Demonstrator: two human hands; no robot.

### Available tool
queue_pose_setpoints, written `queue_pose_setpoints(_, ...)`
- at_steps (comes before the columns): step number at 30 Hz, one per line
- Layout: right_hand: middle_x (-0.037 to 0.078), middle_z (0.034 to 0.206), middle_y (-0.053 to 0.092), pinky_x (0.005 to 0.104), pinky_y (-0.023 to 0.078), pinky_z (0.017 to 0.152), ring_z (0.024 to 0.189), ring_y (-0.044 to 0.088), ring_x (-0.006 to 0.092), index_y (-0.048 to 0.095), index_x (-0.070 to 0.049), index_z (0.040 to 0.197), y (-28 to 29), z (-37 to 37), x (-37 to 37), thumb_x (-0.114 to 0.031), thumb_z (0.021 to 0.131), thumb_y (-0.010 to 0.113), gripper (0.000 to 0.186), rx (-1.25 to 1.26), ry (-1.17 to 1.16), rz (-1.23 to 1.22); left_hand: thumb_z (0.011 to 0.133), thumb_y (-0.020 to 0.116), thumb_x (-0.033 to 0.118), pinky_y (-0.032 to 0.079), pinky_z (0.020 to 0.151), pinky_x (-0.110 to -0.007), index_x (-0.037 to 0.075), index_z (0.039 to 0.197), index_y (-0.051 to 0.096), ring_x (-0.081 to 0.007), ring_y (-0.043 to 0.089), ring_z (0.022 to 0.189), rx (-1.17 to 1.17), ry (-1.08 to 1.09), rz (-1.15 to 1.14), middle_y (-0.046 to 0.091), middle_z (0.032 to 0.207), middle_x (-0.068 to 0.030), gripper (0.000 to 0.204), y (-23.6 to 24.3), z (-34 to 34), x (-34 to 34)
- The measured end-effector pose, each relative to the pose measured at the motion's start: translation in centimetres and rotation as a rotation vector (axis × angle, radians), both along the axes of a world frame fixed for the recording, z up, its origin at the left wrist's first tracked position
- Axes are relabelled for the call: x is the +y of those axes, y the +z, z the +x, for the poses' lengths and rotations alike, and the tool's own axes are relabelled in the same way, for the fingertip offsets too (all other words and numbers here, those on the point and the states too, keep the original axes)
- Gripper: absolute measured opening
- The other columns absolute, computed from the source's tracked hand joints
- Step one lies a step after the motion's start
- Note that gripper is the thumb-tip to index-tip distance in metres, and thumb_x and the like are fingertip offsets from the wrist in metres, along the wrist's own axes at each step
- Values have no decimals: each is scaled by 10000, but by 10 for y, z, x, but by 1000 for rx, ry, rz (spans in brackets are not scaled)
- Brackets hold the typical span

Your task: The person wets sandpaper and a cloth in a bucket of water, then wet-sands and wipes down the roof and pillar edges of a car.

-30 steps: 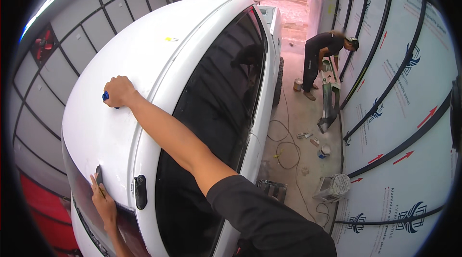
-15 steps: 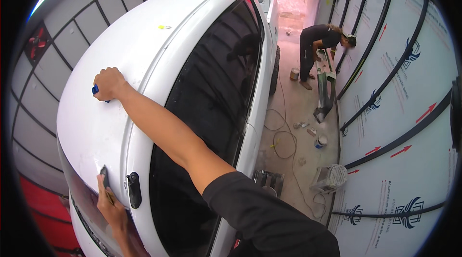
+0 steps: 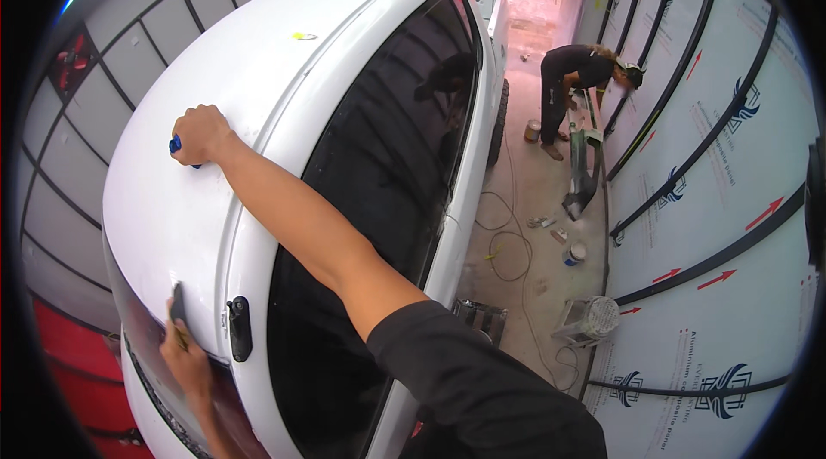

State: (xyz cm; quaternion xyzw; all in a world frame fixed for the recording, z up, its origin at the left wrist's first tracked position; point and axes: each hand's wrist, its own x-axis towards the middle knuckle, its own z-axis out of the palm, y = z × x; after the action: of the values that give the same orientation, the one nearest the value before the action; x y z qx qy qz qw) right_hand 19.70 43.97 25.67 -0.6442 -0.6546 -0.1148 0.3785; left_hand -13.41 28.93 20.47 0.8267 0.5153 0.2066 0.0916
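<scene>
My right hand (image 3: pixel 200 134) is closed on a blue tool (image 3: pixel 175 145), pressed on the white roof (image 3: pixel 241 42) of a pickup truck, left of a ridge along the roof's side. Lower down, my left hand (image 3: pixel 188 356) grips a flat dark tool (image 3: pixel 178 304) at the roof's edge by the dark windshield; its fingers are partly hidden. A black fitting (image 3: pixel 239 327) sits beside the roof ridge, right of that hand. A small yellow mark (image 3: pixel 302 36) is farther along the roof. The dark side windows (image 3: pixel 344 201) lie under my right arm.
A co-worker (image 3: pixel 575 72) bends over a long car part (image 3: pixel 582 166) by the panelled right wall (image 3: pixel 705 158). On the floor (image 3: pixel 525 278) lie a looping hose, cans (image 3: pixel 575 252) and a metal container (image 3: pixel 587 320). A grey panelled wall (image 3: pixel 77 158) stands at left.
The view has tilted, so the truck and surroundings sit higher in the frame. My left hand and its tool shifted slightly along the roof edge; my right hand stays on the roof.
</scene>
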Motion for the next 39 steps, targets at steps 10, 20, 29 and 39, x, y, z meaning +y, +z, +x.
queue_pose_setpoints(10,108,968,742,390,546,824,940,709,277,784,-143,891,-3,-1,7,-418,785,684,311,-39,-18,5,1104,454,165,350,520,-442,-152,1192,613,-198,360,539,-198,-247,582,532,592,-184,366,-52,-28,9)
queue_pose_setpoints(20,101,1005,746,377,542,858,976,713,266,788,-141,934,-2,-7,8,-432,777,704,341,-42,-20,-28,1061,493,71,358,1176,-413,-58,1404,548,-330,591,1321,-195,-226,398,624,1280,-344,371,-50,-18,-8)
queue_pose_setpoints(29,127,973,758,417,558,826,931,729,301,794,-146,898,-2,-8,9,-391,766,686,299,-44,-22,32,1063,470,67,328,1195,-482,-53,1390,550,-448,589,1241,-50,-136,381,658,1209,-332,357,-48,-31,13)
queue_pose_setpoints(39,107,1006,755,391,545,880,978,723,284,793,-136,952,-1,-4,0,-439,780,706,359,-23,-13,-57,1043,435,-54,385,1147,-382,-93,1430,497,-350,498,1402,-178,-245,321,584,1426,-270,394,-45,-14,-26)
